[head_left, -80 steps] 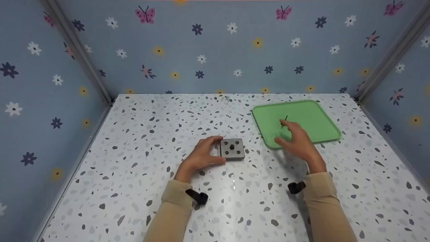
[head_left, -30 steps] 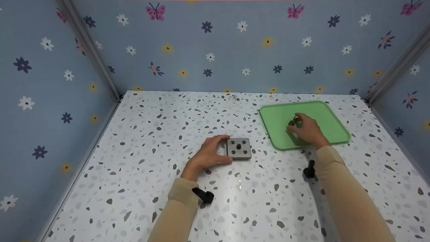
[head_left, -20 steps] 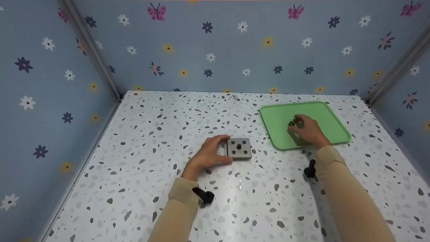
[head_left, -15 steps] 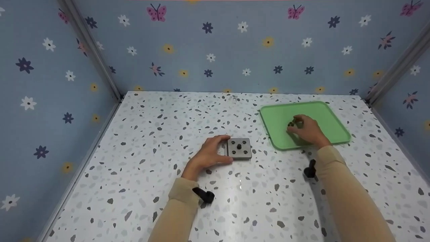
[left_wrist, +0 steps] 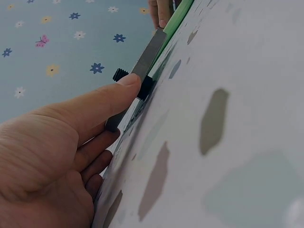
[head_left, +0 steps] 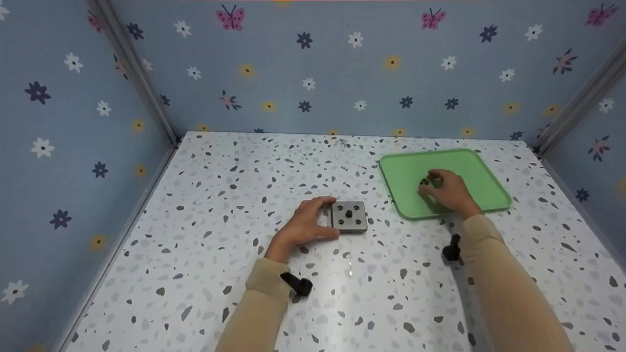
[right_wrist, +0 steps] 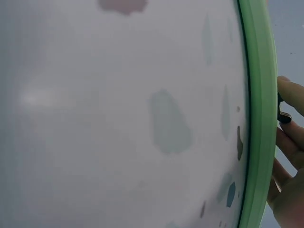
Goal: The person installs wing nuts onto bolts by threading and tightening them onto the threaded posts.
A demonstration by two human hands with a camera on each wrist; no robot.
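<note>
one speckled desk (head_left: 244,195). on it, left of the tray, one square metal plate (head_left: 349,224): four corner holes, one dark central stud (head_left: 348,213). one left hand (head_left: 304,225), fingers and thumb clamped on the plate's left corners. one green tray (head_left: 403,171), far right. one right hand (head_left: 449,190) over it, fingers and thumb pinching small dark hardware (head_left: 424,182), partly hidden, number of pieces not discernible. two tan sleeves (head_left: 254,313).

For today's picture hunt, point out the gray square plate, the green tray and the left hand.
Gray square plate (head_left: 349,223): head view, on its top face, just below centre.
Green tray (head_left: 477,178): head view, on a bare part of its floor.
Left hand (head_left: 299,227): head view, on the back of the hand.
</note>
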